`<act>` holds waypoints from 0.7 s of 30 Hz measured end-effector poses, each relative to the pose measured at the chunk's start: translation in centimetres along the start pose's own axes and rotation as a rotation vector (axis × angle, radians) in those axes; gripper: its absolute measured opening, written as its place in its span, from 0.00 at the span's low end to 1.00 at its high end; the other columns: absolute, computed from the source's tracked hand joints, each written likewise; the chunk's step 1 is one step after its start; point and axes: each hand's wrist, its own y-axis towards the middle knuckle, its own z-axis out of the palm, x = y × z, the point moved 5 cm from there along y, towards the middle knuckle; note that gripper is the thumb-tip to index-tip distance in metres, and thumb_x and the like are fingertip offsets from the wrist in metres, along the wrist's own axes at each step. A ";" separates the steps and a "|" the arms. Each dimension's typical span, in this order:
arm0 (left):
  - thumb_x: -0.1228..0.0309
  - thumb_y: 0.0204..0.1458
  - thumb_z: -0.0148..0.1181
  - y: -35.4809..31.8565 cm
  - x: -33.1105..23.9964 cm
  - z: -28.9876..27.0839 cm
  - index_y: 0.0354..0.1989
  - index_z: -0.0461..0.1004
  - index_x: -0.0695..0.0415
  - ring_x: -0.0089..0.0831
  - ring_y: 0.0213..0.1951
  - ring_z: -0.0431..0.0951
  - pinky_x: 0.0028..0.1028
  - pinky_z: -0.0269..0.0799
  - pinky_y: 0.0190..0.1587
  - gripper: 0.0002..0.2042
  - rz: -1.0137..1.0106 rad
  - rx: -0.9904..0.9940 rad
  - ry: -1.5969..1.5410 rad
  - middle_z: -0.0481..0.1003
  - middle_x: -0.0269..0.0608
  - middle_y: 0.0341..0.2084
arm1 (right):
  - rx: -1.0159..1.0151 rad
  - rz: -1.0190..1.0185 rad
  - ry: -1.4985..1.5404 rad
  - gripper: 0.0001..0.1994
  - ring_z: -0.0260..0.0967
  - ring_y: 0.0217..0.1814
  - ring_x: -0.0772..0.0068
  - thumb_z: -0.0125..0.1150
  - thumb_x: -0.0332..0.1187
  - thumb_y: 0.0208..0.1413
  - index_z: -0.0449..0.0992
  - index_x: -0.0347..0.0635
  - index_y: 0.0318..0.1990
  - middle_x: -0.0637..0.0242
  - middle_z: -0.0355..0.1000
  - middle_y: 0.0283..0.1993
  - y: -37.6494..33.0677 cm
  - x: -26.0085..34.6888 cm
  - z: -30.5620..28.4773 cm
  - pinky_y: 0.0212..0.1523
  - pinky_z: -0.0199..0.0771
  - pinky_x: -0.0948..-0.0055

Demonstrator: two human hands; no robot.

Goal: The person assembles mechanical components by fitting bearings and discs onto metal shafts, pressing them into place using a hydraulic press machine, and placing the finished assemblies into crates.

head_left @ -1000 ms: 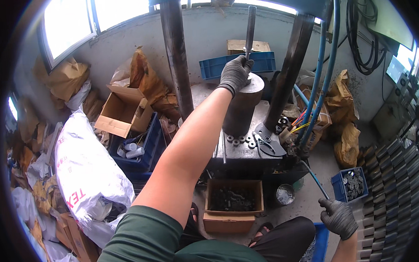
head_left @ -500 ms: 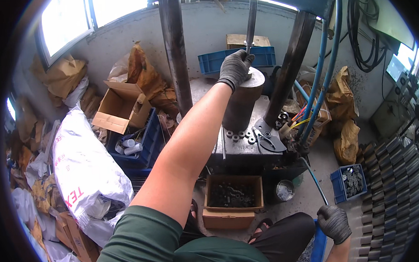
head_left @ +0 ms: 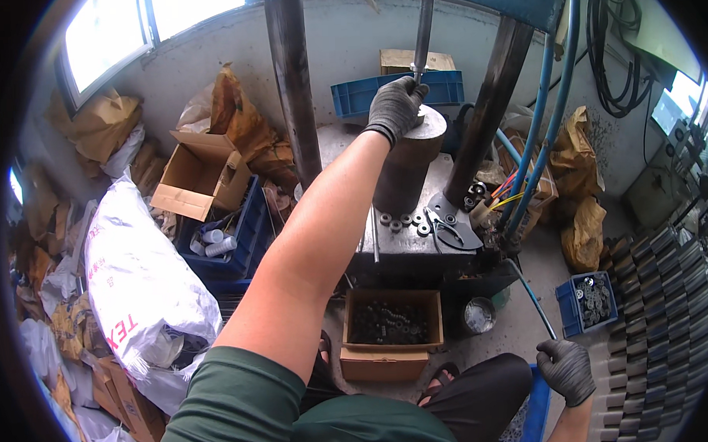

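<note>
My left hand, in a grey glove, reaches to the press's metal cylinder block. Its fingers are closed at the lower end of the press's ram, just above the block's round top; what they hold is hidden. My right hand, gloved too, wraps round the end of a long lever at the lower right. On the press table lie several small metal rings and a pair of pliers in front of the block.
Two dark columns flank the ram. Below the table stands a carton of dark parts beside a round tin. A blue bin of metal parts and stacked metal pieces are right; a white sack lies left.
The whole view has shifted slightly. My left hand stays at the ram's lower end and my right hand stays on the lever.
</note>
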 end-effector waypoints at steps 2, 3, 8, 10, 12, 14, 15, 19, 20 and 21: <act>0.59 0.64 0.62 -0.1 -0.1 0.0 0.48 0.80 0.56 0.39 0.32 0.84 0.38 0.82 0.40 0.14 -0.015 0.009 -0.027 0.82 0.48 0.29 | 0.002 -0.005 -0.014 0.11 0.80 0.37 0.46 0.62 0.34 0.51 0.86 0.40 0.38 0.48 0.80 0.33 0.0 -0.1 0.0 0.41 0.81 0.54; 0.59 0.64 0.63 0.0 -0.1 -0.1 0.48 0.80 0.56 0.39 0.31 0.84 0.38 0.82 0.40 0.13 0.004 0.007 -0.003 0.82 0.48 0.30 | 0.002 -0.012 -0.028 0.12 0.81 0.37 0.46 0.62 0.33 0.50 0.86 0.40 0.40 0.48 0.80 0.34 0.0 -0.2 0.0 0.42 0.81 0.55; 0.60 0.63 0.64 0.1 0.7 0.1 0.48 0.81 0.56 0.39 0.32 0.84 0.38 0.81 0.41 0.13 0.028 -0.011 -0.021 0.82 0.48 0.30 | 0.008 0.014 -0.024 0.13 0.80 0.38 0.46 0.61 0.32 0.50 0.86 0.40 0.41 0.48 0.81 0.35 0.1 -0.2 0.1 0.44 0.81 0.55; 0.61 0.62 0.65 0.6 1.3 0.0 0.48 0.81 0.55 0.39 0.33 0.84 0.39 0.80 0.42 0.12 0.054 -0.038 0.038 0.82 0.47 0.31 | 0.020 0.037 -0.009 0.13 0.80 0.39 0.46 0.61 0.31 0.50 0.86 0.40 0.41 0.47 0.81 0.36 0.3 0.0 -0.3 0.45 0.81 0.55; 0.61 0.61 0.66 0.6 1.3 0.3 0.47 0.82 0.54 0.39 0.33 0.84 0.39 0.79 0.43 0.12 0.059 -0.042 0.023 0.82 0.46 0.31 | -0.040 -0.038 0.002 0.13 0.80 0.41 0.46 0.60 0.28 0.50 0.85 0.39 0.43 0.47 0.81 0.38 0.7 0.7 -1.3 0.45 0.81 0.56; 0.61 0.60 0.66 0.6 1.2 0.5 0.47 0.82 0.54 0.39 0.34 0.84 0.39 0.78 0.43 0.12 0.063 -0.045 0.009 0.82 0.45 0.31 | -0.085 -0.029 0.070 0.12 0.80 0.42 0.47 0.60 0.25 0.51 0.84 0.38 0.43 0.48 0.80 0.39 1.4 1.1 -2.9 0.46 0.80 0.58; 0.61 0.60 0.66 0.6 1.1 0.5 0.47 0.82 0.53 0.39 0.34 0.84 0.38 0.78 0.43 0.12 0.065 -0.042 0.015 0.83 0.45 0.30 | -0.133 -0.022 0.138 0.12 0.80 0.44 0.48 0.60 0.22 0.51 0.82 0.36 0.43 0.49 0.80 0.39 2.2 1.1 -3.6 0.47 0.80 0.59; 0.62 0.61 0.66 0.7 1.1 0.4 0.47 0.82 0.53 0.38 0.33 0.83 0.38 0.78 0.42 0.11 0.056 -0.042 -0.020 0.83 0.44 0.30 | -0.624 -0.246 0.136 0.08 0.80 0.39 0.51 0.59 0.20 0.57 0.80 0.36 0.42 0.50 0.79 0.41 9.3 1.0 -8.8 0.43 0.79 0.62; 0.62 0.61 0.65 0.7 1.1 0.3 0.47 0.82 0.53 0.37 0.32 0.83 0.37 0.79 0.42 0.11 0.086 -0.055 0.030 0.82 0.44 0.30 | -0.727 -0.306 0.096 0.07 0.80 0.39 0.53 0.60 0.21 0.59 0.80 0.37 0.43 0.51 0.79 0.40 11.5 1.7 -10.2 0.43 0.79 0.62; 0.62 0.61 0.65 0.6 1.1 0.2 0.47 0.82 0.53 0.37 0.32 0.83 0.38 0.79 0.42 0.11 0.113 -0.067 0.033 0.82 0.44 0.29 | -0.832 -0.366 0.051 0.06 0.80 0.39 0.54 0.60 0.21 0.60 0.80 0.37 0.43 0.51 0.79 0.39 13.5 2.3 -11.7 0.42 0.79 0.62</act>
